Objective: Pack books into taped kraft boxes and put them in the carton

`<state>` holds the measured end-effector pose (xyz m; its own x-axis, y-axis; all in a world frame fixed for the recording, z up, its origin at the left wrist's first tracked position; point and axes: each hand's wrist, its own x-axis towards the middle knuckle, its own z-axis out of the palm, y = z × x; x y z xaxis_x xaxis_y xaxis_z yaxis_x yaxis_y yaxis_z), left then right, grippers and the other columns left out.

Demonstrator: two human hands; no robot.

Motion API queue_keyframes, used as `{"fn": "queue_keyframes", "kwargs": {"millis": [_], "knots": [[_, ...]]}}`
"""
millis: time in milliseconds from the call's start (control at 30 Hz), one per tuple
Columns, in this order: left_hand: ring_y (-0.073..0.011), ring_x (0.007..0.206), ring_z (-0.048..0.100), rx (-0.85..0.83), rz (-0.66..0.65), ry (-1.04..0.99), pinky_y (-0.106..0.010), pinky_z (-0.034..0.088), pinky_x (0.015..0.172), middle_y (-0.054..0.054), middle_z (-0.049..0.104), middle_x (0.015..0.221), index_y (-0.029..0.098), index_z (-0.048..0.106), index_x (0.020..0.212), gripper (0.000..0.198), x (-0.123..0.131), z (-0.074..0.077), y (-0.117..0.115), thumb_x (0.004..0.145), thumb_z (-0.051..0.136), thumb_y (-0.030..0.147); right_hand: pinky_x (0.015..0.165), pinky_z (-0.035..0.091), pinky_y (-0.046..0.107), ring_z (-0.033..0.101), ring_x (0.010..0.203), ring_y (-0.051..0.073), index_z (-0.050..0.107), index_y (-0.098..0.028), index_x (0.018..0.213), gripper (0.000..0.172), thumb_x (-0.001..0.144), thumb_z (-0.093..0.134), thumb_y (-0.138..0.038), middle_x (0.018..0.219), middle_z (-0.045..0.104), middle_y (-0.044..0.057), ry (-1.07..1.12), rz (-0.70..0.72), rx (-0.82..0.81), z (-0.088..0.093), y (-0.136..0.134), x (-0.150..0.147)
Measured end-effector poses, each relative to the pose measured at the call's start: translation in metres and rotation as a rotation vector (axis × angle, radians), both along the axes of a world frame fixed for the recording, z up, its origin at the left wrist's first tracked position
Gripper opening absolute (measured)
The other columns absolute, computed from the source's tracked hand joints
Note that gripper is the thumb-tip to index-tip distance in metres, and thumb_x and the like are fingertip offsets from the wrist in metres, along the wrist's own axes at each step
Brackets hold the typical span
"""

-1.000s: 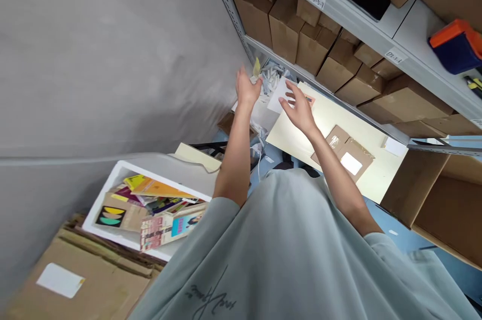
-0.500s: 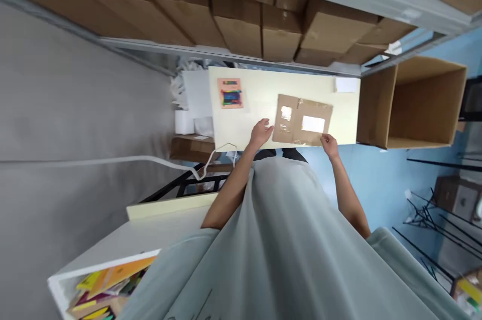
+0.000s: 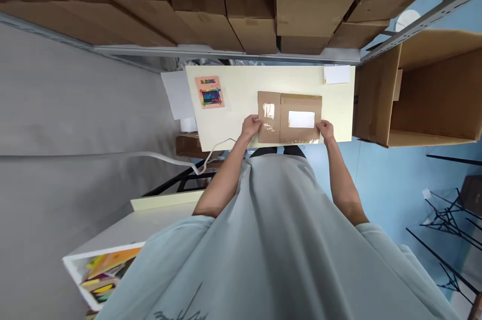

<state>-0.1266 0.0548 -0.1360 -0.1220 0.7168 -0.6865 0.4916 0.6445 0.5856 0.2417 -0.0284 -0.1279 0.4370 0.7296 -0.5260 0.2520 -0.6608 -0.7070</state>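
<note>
The two hands are apart from each other, each pinching one short end of a flat cardboard package (image 3: pixel 284 118) on the table (image 3: pixel 233 119). Its long axis runs from the left hand (image 3: pixel 251 125) to the right hand (image 3: pixel 325 130), nearly square to the body, with the narrower panel toward the left hand and the wider one toward the right. Both forearms reach forward and slightly inward, the fingers curled in at the package's edges.

The package is plain brown — a crease divides its two panels, glossy clear tape catches the light by the left hand, and a white label (image 3: pixel 301 119) sits close to the right.

Beyond the left hand, farther out on the table, lies a pink card (image 3: pixel 210 93) with a rainbow-coloured picture. Ahead of the right hand, at the table's far edge, is a white stack of labels or paper (image 3: pixel 337 75). Well to the right of that hand stands a big open carton (image 3: pixel 433 94); ahead of both hands, brown boxes (image 3: pixel 250 18) line a shelf.
</note>
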Motion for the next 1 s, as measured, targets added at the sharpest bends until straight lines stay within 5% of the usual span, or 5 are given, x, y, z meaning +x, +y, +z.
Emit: {"fn": "queue_keyframes", "kwargs": {"millis": [300,500,733,833,1000], "knots": [[-0.0232,0.095,0.072,0.077,0.155,0.066,-0.035,0.057,0.098,-0.005,0.077,0.096,0.017,0.079,0.114,0.036,-0.017,0.016,-0.003,0.08,0.069,0.026,0.094,0.06,0.043,0.072,0.091,0.027,0.073,-0.022,0.099,0.026,0.077,0.068,-0.036,0.095,0.079,0.008,-0.091,0.204,-0.039,0.004,0.053,-0.01],[-0.0245,0.099,0.074,0.055,0.175,0.055,-0.037,0.057,0.102,-0.008,0.08,0.102,0.014,0.08,0.114,0.037,-0.011,0.026,-0.003,0.08,0.068,0.021,0.097,0.059,0.044,0.073,0.093,0.028,0.075,-0.024,0.094,0.017,0.081,0.065,-0.03,0.098,0.08,0.009,-0.136,0.284,-0.071,0.015,0.063,-0.024],[-0.0237,0.123,0.073,0.197,0.108,-0.189,-0.037,0.057,0.112,-0.01,0.079,0.134,0.019,0.077,0.126,0.038,0.001,0.082,-0.009,0.101,0.058,0.039,0.1,0.062,0.044,0.075,0.102,0.024,0.07,-0.024,0.115,0.038,0.093,0.068,-0.055,0.12,0.078,0.011,0.162,0.3,0.179,0.057,0.046,-0.032],[-0.0248,0.137,0.067,0.207,0.073,-0.311,-0.038,0.055,0.117,-0.009,0.074,0.146,0.022,0.072,0.137,0.044,0.012,0.11,-0.008,0.106,0.054,0.047,0.098,0.063,0.044,0.075,0.106,0.024,0.066,-0.025,0.131,0.057,0.093,0.069,-0.067,0.132,0.074,0.013,0.202,0.275,0.164,0.064,0.043,-0.045],[-0.0307,0.147,0.061,0.218,0.072,-0.311,-0.039,0.054,0.118,-0.016,0.064,0.158,0.019,0.054,0.157,0.083,0.03,0.135,0.008,0.088,0.084,0.053,0.097,0.063,0.045,0.072,0.104,0.026,0.065,-0.021,0.134,0.081,0.078,0.077,-0.079,0.129,0.074,0.015,0.179,0.242,0.08,0.057,0.053,-0.061]]}}
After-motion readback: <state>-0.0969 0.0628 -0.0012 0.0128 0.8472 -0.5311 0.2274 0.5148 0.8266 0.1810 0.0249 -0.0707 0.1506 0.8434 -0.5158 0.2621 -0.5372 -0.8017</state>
